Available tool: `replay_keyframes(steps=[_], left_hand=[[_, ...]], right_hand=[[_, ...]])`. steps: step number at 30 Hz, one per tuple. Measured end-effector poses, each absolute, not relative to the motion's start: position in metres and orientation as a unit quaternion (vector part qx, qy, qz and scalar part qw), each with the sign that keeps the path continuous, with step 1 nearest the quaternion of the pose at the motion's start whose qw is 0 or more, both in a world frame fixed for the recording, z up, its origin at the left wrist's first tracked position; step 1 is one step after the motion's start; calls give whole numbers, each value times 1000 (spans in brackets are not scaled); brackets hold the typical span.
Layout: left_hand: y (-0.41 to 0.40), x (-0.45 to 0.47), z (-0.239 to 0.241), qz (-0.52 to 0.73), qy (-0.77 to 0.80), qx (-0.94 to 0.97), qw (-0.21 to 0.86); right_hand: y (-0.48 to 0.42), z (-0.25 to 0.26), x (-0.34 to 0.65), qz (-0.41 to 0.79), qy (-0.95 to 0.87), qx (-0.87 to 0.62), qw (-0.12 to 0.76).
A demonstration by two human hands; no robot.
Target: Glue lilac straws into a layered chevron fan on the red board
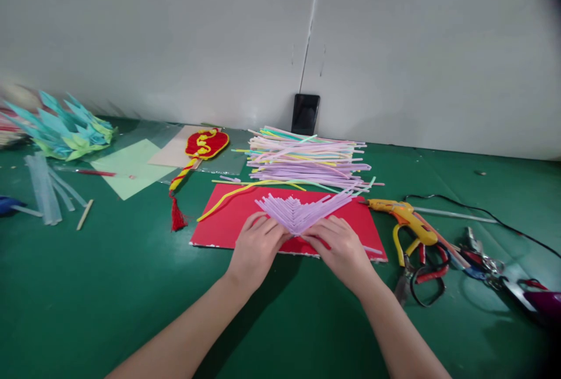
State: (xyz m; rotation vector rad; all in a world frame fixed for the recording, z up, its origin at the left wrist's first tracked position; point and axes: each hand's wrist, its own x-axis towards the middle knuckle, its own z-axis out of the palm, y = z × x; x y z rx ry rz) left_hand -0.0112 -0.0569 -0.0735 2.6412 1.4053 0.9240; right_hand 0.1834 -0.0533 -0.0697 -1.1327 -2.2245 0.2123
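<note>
A V-shaped piece of lilac pipe cleaners (296, 214), laid side by side in a chevron, rests over a red board (214, 224). My left hand (258, 246) has its fingers closed on the lower left edge near the point of the V. On the other side, the closed fingers of my right hand (340, 246) grip the lower right edge. Both sets of fingertips partly hide the tip. A bent yellow pipe cleaner (225, 197) crosses the board's upper left corner. Just behind the board lies a pile of pastel pipe cleaners (307, 160).
At right lie a yellow glue gun (405, 215), pliers (407, 274) and a black cord (491, 211). Leftward are a red fan-shaped ornament (207, 144), green paper (131, 166), clear glue sticks (42, 189) and blue-green folded paper (70, 128). A phone (305, 114) leans against the wall.
</note>
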Motion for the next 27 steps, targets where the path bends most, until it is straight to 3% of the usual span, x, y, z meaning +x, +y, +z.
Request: replay_keyframes(steps=[27], left_hand=[[-53,-17,-69,228,392,889,70]], right_hand=[[-50,-68,192,118,-847,-419,306]])
